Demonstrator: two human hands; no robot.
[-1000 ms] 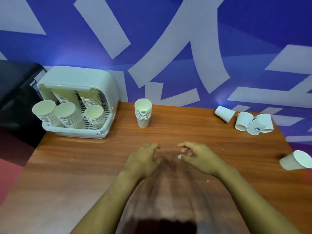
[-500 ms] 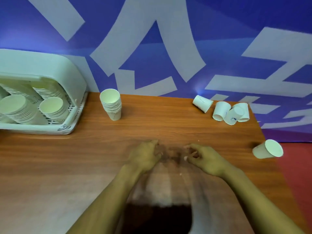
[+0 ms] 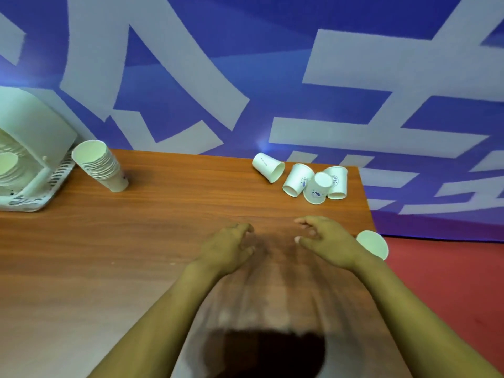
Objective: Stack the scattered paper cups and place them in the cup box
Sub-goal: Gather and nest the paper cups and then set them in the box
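Several white paper cups lie scattered at the table's far right corner: one on its side (image 3: pixel 268 167), two more beside it (image 3: pixel 297 179) (image 3: pixel 337 182) and one tipped base toward me (image 3: pixel 318 187). Another cup (image 3: pixel 374 244) lies at the right edge, partly hidden behind my right hand (image 3: pixel 327 242). A stack of nested cups (image 3: pixel 101 166) stands upright next to the pale green cup box (image 3: pixel 38 148) at far left. My left hand (image 3: pixel 226 248) and my right hand hover over the table's middle, fingers loosely curled, holding nothing.
The wooden table (image 3: pixel 136 241) ends on the right just past the cups, with red floor (image 3: pixel 450 282) beyond. A blue and white wall (image 3: pixel 245 77) runs right behind the table's far edge. The cup box holds more stacked cups, mostly cut off by the left frame edge.
The view has swung right, so the cup box slid to the left edge and the scattered cups moved toward centre. My right hand now sits close to the cup at the right edge.
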